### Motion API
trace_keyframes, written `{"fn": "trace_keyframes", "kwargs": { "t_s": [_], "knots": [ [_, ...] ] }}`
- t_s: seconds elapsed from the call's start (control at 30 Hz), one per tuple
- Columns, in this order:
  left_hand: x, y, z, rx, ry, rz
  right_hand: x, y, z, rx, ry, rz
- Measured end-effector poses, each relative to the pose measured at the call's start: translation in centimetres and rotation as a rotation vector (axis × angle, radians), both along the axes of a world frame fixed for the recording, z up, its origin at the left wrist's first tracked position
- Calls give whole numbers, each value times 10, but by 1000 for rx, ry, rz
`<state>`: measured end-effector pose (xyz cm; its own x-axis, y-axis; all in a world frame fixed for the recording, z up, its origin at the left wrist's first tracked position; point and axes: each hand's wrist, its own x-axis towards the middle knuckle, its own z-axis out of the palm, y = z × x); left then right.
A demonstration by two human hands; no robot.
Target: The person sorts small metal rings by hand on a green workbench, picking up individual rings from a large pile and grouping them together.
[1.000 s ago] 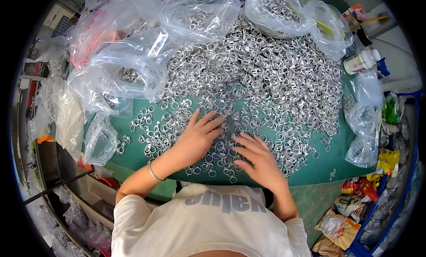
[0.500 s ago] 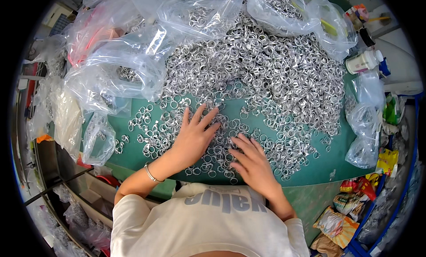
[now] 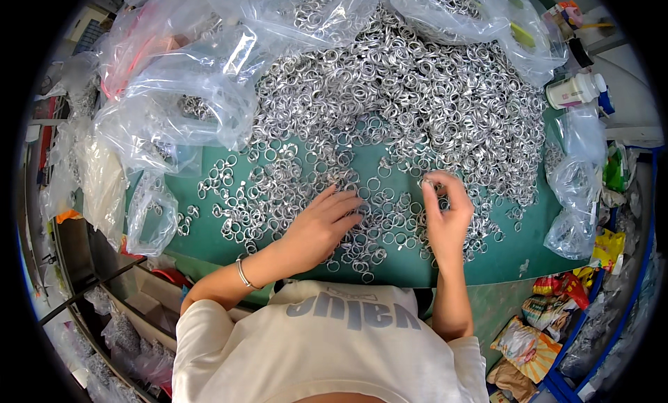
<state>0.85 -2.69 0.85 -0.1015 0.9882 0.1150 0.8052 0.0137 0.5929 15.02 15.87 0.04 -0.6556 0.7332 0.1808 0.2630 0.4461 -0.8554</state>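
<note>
A big heap of small silver metal rings (image 3: 459, 118) covers the far middle and right of the green tabletop (image 3: 188, 229). Nearer to me, loose rings (image 3: 243, 219) lie in a thin scatter. My left hand (image 3: 321, 229), a bangle at its wrist, rests palm down on this scatter with fingers stretched out, holding nothing that I can see. To its right, my right hand (image 3: 451, 219) is raised at the near edge of the heap. Its thumb and forefinger pinch a silver ring (image 3: 425, 182), partly covered by the fingertips.
Clear plastic bags (image 3: 188, 90), some with rings inside, crowd the table's left and far sides. A white bottle (image 3: 574, 91) stands at the right, above another clear bag (image 3: 574, 187). Drawers (image 3: 146, 299) sit below left; packets (image 3: 525, 347) fill a blue-framed rack below right.
My right hand has moved right and away from me, going from spread fingers to a pinch on a ring. My left hand has drawn back slightly toward me.
</note>
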Motion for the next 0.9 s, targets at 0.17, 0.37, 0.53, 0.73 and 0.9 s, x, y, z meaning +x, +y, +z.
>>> {"fn": "trace_keyframes", "kwargs": {
  "t_s": [0.17,0.37,0.53,0.73,0.9],
  "knots": [
    [8,12,0,104,-47,146,15,-14,17,-1406,361,-25],
    [17,42,-7,0,58,181,13,-17,7,-26,-321,86],
    [17,55,-10,-39,103,178,4,-14,2,274,-370,68],
    [14,61,-19,-77,130,150,34,4,13,-1293,478,132],
    [3,59,-15,45,-274,233,37,11,1,-1333,459,270]
  ]
}}
